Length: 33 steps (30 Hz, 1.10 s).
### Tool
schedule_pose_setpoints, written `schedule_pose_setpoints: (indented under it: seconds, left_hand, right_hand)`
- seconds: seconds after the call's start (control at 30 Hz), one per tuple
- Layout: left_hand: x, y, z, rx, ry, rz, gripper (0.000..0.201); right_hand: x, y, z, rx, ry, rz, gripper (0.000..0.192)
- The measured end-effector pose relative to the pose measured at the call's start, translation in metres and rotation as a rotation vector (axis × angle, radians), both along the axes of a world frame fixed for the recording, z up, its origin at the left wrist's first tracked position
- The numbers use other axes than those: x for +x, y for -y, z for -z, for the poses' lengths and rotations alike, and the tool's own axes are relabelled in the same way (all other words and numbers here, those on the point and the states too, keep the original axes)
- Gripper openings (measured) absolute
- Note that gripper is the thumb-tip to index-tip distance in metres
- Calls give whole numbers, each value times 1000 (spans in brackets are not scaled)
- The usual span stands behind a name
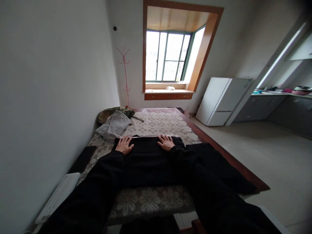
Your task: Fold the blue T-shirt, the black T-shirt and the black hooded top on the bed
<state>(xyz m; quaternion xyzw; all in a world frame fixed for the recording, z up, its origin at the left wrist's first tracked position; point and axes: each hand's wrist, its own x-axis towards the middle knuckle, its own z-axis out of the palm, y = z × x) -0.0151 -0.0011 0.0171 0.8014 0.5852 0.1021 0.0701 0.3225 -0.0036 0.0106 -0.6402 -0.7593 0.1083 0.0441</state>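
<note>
A black cloth point(147, 165), probably a garment, lies spread across the table in front of me. My left hand point(124, 145) rests flat on its far left part, fingers spread. On the far right part my right hand point(165, 143) also lies flat with its fingers apart. A thin pale strip shows along the cloth's far edge, between and beyond my fingertips. To the right, a second black cloth point(219, 165) lies on the table, partly behind my right sleeve. Neither hand grips anything.
The table point(219, 143) has a flower-patterned lace cover point(161, 123). A grey cloth point(115, 125) and a camouflage bag point(104, 113) lie at its far left. A dark flat object point(83, 159) and a white device point(59, 195) sit along the left wall. A fridge point(219, 100) stands beyond, right.
</note>
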Motion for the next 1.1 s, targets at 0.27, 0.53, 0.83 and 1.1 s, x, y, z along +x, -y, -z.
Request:
schedule_pose_setpoints:
  seconds: [0.27, 0.53, 0.83, 1.1]
  left_hand:
    - [0, 54, 2, 1, -24, -28, 64]
    - [-51, 174, 22, 99, -82, 170, 77]
    - [-88, 235, 7, 252, 3, 306, 45]
    - [-108, 235, -5, 276, 54, 218, 28]
  right_hand:
    - [-6, 54, -11, -82, 50, 33, 71]
    - [34, 201, 25, 132, -4, -229, 70]
    - [106, 267, 24, 430, -47, -254, 31]
    - [114, 268, 26, 583, 41, -88, 24]
